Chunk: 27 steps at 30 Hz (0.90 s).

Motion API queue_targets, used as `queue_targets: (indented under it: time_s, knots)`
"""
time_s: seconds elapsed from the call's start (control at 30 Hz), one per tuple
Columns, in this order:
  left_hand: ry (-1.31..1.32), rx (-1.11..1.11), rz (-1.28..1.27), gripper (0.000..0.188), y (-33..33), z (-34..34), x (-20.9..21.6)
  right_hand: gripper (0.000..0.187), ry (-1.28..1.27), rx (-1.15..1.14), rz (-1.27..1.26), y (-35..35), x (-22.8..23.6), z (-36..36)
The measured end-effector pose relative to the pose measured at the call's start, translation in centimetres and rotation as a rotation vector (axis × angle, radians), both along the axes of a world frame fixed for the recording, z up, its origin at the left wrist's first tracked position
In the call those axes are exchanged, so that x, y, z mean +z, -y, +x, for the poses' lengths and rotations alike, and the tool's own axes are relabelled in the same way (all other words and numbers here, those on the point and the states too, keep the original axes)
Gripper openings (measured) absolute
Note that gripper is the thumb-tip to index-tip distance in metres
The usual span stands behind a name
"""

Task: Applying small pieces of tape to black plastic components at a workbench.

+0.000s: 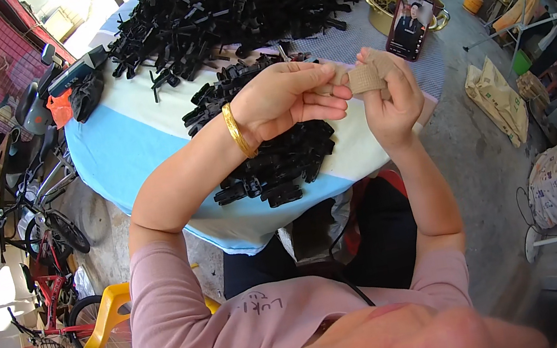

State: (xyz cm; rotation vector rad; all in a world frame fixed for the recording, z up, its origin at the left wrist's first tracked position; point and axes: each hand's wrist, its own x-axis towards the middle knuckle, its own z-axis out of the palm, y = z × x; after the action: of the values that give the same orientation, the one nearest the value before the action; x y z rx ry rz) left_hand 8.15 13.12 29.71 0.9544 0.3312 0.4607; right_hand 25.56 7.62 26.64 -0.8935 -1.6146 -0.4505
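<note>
Pink sleeve [191, 314] fills the foreground. Both hands meet above the tabletop [118, 142] — left hand [281, 100] and right hand [391, 100] each grip-pinching tan bandage tape [364, 78] — over black plastic clips [276, 159].

One head-worn fisheye view, looking steeply down and close over the person's own chest at the round table [112, 146] filling the frame's upper centre.
</note>
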Motion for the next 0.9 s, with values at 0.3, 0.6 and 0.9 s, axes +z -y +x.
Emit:
queue_targets:
  time_s: [0.3,0.6,0.9]
  knots:
    - [-0.093,-0.041,0.042,0.024,0.7,0.7,-0.6,0.031,0.000,-0.068,0.046,-0.1,0.0,-0.4]
    - [-0.104,-0.046,0.102,0.016,0.8,0.4,-1.0,0.033,0.205,-0.100,0.142,-0.3,0.0,-0.7]
    - [0.003,0.027,0.108,0.014,1.0,0.0,0.5,0.030,-0.252,0.152,-0.365,0.2,0.6,-1.0]
